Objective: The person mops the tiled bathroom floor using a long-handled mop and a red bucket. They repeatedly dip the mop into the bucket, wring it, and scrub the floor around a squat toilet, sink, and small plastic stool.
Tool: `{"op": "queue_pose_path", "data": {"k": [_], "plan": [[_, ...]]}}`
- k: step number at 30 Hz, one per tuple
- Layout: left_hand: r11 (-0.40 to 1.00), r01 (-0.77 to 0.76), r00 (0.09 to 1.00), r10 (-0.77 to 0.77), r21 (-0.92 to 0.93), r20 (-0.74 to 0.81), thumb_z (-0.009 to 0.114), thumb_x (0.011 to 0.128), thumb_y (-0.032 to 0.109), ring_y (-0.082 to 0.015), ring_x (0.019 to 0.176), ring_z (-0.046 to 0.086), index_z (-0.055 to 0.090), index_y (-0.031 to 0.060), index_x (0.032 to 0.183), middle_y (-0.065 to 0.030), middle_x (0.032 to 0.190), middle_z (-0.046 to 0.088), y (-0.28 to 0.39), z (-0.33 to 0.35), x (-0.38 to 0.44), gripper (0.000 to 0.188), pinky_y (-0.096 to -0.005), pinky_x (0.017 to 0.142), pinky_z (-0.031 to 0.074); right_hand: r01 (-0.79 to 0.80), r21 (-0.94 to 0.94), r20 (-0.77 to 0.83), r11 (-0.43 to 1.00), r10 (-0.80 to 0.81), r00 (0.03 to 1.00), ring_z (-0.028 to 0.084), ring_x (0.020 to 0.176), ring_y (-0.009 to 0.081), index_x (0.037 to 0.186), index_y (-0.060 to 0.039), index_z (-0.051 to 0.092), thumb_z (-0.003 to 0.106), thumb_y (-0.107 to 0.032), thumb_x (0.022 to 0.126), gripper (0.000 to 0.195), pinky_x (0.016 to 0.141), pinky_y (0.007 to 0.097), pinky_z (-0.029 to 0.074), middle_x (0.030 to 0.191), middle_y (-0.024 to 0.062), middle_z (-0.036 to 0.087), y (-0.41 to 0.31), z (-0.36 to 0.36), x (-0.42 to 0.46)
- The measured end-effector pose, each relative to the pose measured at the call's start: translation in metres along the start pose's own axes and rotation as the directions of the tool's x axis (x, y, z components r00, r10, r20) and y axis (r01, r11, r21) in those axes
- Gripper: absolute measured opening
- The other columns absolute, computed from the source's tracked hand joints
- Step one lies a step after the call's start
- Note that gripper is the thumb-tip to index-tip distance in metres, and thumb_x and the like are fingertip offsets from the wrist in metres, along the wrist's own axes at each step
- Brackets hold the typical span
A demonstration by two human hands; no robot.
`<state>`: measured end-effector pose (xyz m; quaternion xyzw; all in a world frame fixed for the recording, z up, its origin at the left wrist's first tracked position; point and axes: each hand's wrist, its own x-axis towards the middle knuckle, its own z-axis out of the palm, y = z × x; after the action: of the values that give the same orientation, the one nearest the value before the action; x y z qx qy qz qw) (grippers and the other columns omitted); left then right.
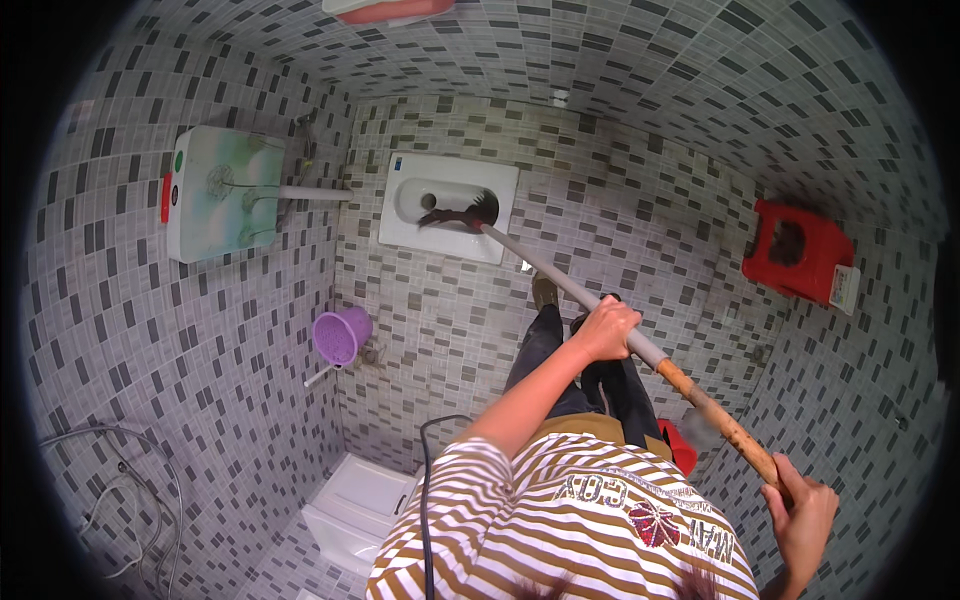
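Observation:
My left hand (609,328) grips the grey section of a long brush handle (551,271). Around the handle's wooden end (720,422), my right hand (802,502) is closed, lower right. The dark bristled head (450,217) of the brush is down in the basin of a white squat toilet (450,253), in the floor ahead of my feet. The bristles spread over part of the basin, and beside them a round dark hole shows. Whether they press on the basin's surface I cannot tell.
A cistern (225,191) with a flush pipe (315,193) hangs on the left wall. Below it is a purple perforated bin (341,337). On the right is a red plastic stool-like item (799,251). Hoses (161,487) hang lower left, near a white cabinet (360,495).

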<state>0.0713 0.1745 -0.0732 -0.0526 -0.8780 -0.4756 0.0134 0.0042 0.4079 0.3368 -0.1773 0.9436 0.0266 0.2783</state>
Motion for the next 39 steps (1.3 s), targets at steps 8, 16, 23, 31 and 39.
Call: {"op": "queue_pose_path", "data": {"k": [8,16,23,31,39], "plan": [[0.941,0.172,0.923,-0.258,0.292,0.287,0.071,0.067,0.016,-0.0306,0.097,0.067,0.070,0.0079,0.085,-0.0119,0.088,0.072,-0.099,-0.009,-0.057,0.019,-0.0425,0.090,0.046,-0.066,0.307,0.215,0.949,-0.002,0.977,0.066,0.064,0.0372,0.119,-0.0130,0.071,0.080,-0.022,0.080,0.041,0.063,0.0394,0.052,0.073,0.0206,0.065,0.012,0.148,0.040],[0.920,0.120,0.919,-0.245,0.372,0.310,0.073,0.066,0.015,-0.0302,0.089,0.067,0.069,0.0074,0.084,-0.0129,0.084,0.071,-0.053,-0.035,-0.064,0.020,-0.0416,0.085,0.046,0.030,0.362,0.155,0.932,-0.092,0.984,0.069,0.065,0.0331,0.117,-0.0092,0.072,0.081,-0.020,0.078,0.041,0.061,0.0372,0.053,0.079,0.0189,0.070,0.044,0.141,0.030],[0.944,0.131,0.956,-0.201,0.303,0.212,0.073,0.064,0.013,-0.0303,0.085,0.068,0.066,0.0069,0.077,-0.0131,0.080,0.070,-0.019,-0.024,-0.049,0.016,-0.0407,0.080,0.046,0.105,0.322,0.019,0.941,-0.117,0.993,0.061,0.053,0.0276,0.111,-0.0068,0.074,0.083,-0.014,0.071,0.042,0.055,0.0343,0.047,0.067,0.0169,0.063,0.065,0.113,0.019],[0.958,0.141,0.990,-0.143,0.251,-0.011,0.072,0.061,0.007,-0.0309,0.080,0.063,0.061,0.0059,0.076,-0.0125,0.075,0.065,0.021,-0.033,-0.035,0.018,-0.0410,0.078,0.043,0.153,0.180,-0.099,0.972,-0.137,0.986,0.056,0.050,0.0240,0.109,-0.0097,0.076,0.085,-0.015,0.069,0.042,0.052,0.0350,0.042,0.064,0.0120,0.061,0.083,0.081,0.008],[0.963,0.090,0.992,-0.063,0.254,-0.112,0.074,0.061,0.009,-0.0324,0.080,0.060,0.056,0.0075,0.075,-0.0113,0.076,0.062,-0.019,-0.037,-0.036,0.023,-0.0427,0.078,0.042,0.273,-0.078,-0.178,0.959,-0.283,0.942,0.058,0.052,0.0270,0.119,-0.0203,0.073,0.082,-0.026,0.077,0.043,0.052,0.0395,0.041,0.065,0.0084,0.059,0.051,0.101,0.006]]}}
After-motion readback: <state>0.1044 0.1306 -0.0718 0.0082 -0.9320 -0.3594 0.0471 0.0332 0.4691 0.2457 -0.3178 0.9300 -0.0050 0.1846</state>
